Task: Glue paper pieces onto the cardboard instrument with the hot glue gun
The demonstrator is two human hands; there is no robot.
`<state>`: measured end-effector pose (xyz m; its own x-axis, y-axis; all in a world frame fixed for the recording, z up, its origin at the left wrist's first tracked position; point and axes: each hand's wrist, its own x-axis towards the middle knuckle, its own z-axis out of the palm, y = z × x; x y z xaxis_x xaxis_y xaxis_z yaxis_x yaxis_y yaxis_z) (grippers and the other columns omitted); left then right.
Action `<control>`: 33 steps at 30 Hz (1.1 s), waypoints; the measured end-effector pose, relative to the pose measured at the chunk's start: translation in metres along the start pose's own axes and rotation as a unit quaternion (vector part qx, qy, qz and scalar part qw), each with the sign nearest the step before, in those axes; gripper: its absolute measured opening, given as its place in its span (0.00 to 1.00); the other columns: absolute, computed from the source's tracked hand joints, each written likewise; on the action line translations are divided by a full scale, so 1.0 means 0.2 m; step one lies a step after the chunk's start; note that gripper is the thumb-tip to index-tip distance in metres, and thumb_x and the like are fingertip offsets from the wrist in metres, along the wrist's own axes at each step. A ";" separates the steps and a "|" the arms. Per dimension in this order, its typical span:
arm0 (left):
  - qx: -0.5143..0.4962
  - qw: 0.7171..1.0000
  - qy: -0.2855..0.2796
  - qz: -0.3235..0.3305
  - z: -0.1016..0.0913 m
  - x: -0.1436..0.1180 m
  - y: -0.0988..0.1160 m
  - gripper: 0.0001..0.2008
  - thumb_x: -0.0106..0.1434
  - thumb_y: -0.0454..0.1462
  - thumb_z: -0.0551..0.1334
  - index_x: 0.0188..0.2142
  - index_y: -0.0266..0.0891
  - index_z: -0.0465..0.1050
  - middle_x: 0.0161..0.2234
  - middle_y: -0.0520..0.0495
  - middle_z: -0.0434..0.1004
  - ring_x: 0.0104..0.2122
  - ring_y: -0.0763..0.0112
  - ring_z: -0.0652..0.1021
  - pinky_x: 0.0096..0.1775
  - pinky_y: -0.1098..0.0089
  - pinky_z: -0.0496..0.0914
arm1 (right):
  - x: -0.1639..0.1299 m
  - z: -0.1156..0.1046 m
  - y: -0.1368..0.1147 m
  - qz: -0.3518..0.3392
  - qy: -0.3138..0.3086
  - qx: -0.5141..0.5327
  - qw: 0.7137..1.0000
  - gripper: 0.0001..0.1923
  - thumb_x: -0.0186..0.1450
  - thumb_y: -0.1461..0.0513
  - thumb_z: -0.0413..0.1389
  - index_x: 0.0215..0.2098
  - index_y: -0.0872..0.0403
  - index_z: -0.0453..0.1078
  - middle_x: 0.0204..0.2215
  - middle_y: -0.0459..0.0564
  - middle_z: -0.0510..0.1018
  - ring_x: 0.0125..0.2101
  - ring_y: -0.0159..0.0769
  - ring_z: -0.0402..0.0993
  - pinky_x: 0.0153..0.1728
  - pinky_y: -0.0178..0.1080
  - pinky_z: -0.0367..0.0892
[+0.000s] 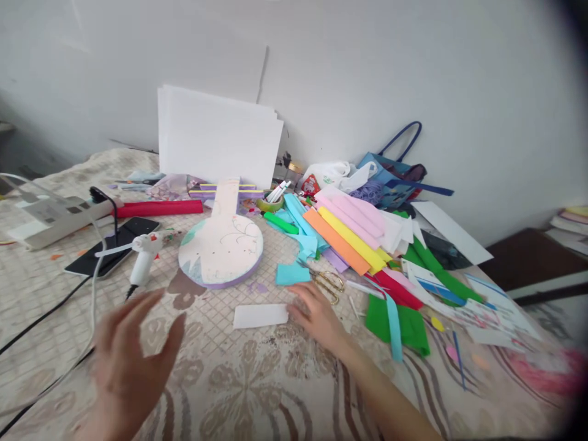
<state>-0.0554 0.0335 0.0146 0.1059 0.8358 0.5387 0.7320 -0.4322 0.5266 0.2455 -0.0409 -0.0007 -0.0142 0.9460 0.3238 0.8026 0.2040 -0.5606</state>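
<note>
Right hand (316, 315) lies flat on the patterned bench (257, 380), fingers spread and released, and its fingertips touch the right end of the white paper strip (260, 316). Left hand (131, 358) hovers open above the bench, to the left of the strip and well apart from it, grasping nothing; it looks blurred.

The white paper strip lies flat on the bench, and its long axis runs left to right, almost level, with the left end slightly lower. Just behind the strip is a small blue paper piece (292, 274), and beside that, to the right, gold scissors (328, 283) lie close to the fingers of the right hand. Further behind the strip is a round paddle-shaped cutout (221, 248), its handle pointing away toward a stack of white sheets (215, 138) that leans on the wall. Right of the strip spreads a pile of coloured paper strips (349, 236), and green paper (399, 321) lies near the right wrist. Left of the cutout are a white glue gun (143, 257) and a black phone (113, 245), with cables crossing the bench.
</note>
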 end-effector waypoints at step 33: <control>-0.055 0.893 -0.354 0.272 0.39 0.12 0.26 0.25 0.58 0.29 0.62 0.54 0.39 0.59 0.50 0.42 0.70 0.49 0.57 0.71 0.50 0.56 0.67 | -0.14 -0.47 0.55 0.178 0.047 -0.253 0.950 0.04 0.58 0.68 0.52 0.30 0.53 0.65 0.31 0.52 0.72 0.36 0.44 0.68 0.39 0.43 0.63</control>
<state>0.0373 0.0576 0.0027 0.8530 0.4805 0.2040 0.3770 -0.8374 0.3958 0.3899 -0.0691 0.0001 0.3454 0.9011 0.2624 0.9310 -0.2937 -0.2168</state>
